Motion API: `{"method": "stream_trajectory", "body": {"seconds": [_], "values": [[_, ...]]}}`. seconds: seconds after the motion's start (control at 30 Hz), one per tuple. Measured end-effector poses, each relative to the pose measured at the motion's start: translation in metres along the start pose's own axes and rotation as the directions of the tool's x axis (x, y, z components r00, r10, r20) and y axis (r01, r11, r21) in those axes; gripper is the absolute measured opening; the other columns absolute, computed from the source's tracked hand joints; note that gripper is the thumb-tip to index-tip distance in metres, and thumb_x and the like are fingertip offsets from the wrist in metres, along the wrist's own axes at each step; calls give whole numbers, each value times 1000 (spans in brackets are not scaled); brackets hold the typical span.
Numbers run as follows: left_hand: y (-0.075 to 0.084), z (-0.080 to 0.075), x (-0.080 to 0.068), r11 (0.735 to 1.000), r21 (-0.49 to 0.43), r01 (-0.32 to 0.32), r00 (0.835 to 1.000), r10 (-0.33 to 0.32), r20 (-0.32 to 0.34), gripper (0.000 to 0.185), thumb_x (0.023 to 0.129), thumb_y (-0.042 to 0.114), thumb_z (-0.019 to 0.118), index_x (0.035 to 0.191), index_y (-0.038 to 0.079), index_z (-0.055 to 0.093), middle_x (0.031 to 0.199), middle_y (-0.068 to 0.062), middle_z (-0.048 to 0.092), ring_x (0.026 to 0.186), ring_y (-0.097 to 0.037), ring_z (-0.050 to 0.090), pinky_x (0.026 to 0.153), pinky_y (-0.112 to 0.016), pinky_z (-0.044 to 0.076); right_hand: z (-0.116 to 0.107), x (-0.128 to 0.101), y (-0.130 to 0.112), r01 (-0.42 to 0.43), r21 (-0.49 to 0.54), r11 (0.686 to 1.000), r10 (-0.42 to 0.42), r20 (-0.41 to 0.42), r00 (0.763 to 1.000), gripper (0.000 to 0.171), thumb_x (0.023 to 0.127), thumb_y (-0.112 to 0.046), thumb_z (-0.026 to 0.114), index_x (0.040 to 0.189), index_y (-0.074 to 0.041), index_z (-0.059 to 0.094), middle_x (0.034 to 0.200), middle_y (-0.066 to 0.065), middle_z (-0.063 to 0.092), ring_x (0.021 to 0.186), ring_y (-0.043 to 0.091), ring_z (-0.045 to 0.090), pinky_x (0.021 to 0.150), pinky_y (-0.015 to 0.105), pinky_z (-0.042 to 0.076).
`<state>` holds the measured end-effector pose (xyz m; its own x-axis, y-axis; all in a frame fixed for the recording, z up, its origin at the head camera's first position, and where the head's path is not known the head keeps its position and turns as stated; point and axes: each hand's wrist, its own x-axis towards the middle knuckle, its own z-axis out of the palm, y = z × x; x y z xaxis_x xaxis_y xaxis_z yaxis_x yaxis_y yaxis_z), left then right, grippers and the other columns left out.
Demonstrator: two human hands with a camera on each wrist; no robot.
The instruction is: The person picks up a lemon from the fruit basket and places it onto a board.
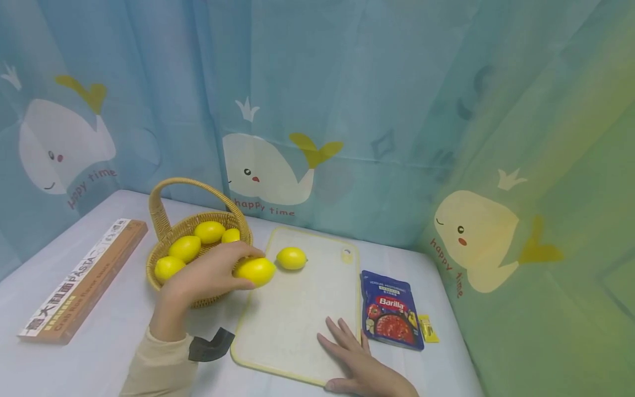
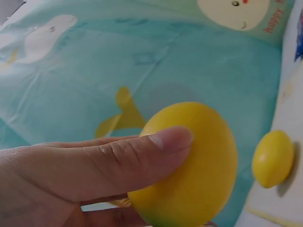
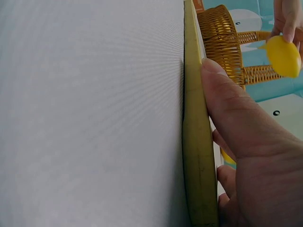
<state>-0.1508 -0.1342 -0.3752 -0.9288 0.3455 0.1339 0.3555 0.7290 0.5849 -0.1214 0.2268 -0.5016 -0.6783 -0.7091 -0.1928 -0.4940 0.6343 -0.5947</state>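
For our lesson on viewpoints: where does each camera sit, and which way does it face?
Head: looks down at table, basket, cutting board; both hands show.
Left wrist: looks along left hand gripping a lemon toward curtain.
Right wrist: sits low, looks along board edge; right hand shows.
Shared: all show the held lemon.

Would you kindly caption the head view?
Left hand holds a lemon between wicker basket and cutting board; right hand steadies board.
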Motion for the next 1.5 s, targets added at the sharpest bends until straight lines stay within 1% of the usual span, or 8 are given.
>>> {"method": "stream_trajectory", "body": {"seconds": [0.23, 0.37, 0.5, 0.77, 0.87, 1.0, 1.23, 1.5], "values": [[0, 14, 13, 999, -32, -21, 999, 22, 31, 46, 79, 20, 76, 122, 17, 61, 120, 5, 62, 111, -14, 56, 100, -39, 46, 0, 1, 1, -5, 4, 1000, 5, 3, 1000, 78, 84, -54, 60, 150, -29, 28, 160, 11, 6, 142, 47, -5, 96, 81, -6], [-3, 23, 20, 999, -23, -49, 998, 50, 30, 47, 77, 18, 78, 121, 16, 62, 118, 3, 63, 111, -16, 56, 100, -39, 45, 0, 1, 1, 2, 12, 1000, -2, 1, 1000, 78, 84, -54, 60, 150, -28, 28, 160, 12, 6, 142, 47, -5, 96, 81, -6], [-5, 30, 27, 997, -9, -78, 996, 78, 33, 47, 76, 17, 78, 121, 14, 63, 117, 2, 63, 109, -17, 56, 99, -39, 45, 0, 1, 0, -11, 12, 1000, 11, 8, 1000, 78, 84, -55, 59, 150, -29, 28, 160, 11, 5, 142, 47, -6, 98, 80, -7], [-9, 41, 37, 995, 4, -95, 995, 95, 21, 49, 76, 17, 78, 121, 10, 62, 117, -2, 63, 108, -20, 56, 97, -40, 46, 0, 1, 1, -25, 10, 1000, 25, 23, 999, 77, 84, -57, 58, 150, -30, 28, 161, 9, 5, 142, 46, -5, 98, 79, -7], [-10, 46, 40, 995, 16, -99, 995, 99, 28, 49, 76, 18, 78, 121, 10, 61, 117, -3, 63, 108, -20, 57, 96, -40, 46, 1, 2, 1, -24, 10, 1000, 24, 28, 999, 77, 84, -56, 57, 150, -30, 27, 161, 9, 5, 142, 47, -5, 98, 79, -7], [-13, 51, 44, 996, 5, -92, 995, 92, 40, 49, 75, 18, 79, 121, 11, 62, 116, -1, 63, 108, -19, 57, 97, -39, 46, 1, 3, 2, -22, 14, 1000, 22, 30, 999, 76, 84, -56, 57, 150, -30, 27, 161, 9, 4, 142, 46, -6, 98, 79, -8], [-16, 58, 47, 995, 23, -101, 994, 100, 44, 48, 75, 18, 79, 119, 12, 63, 115, -1, 64, 107, -19, 57, 97, -40, 46, 1, 2, 2, -25, 16, 1000, 25, 30, 999, 76, 84, -56, 58, 150, -30, 28, 161, 9, 5, 143, 46, -5, 98, 80, -7], [-19, 64, 49, 999, 8, -34, 998, 33, 60, 48, 74, 19, 80, 119, 14, 63, 114, 1, 64, 107, -18, 57, 98, -38, 45, 0, 1, 2, -6, 20, 1000, 6, 21, 1000, 77, 85, -57, 57, 150, -28, 27, 161, 11, 5, 142, 47, -6, 97, 80, -7]]}}
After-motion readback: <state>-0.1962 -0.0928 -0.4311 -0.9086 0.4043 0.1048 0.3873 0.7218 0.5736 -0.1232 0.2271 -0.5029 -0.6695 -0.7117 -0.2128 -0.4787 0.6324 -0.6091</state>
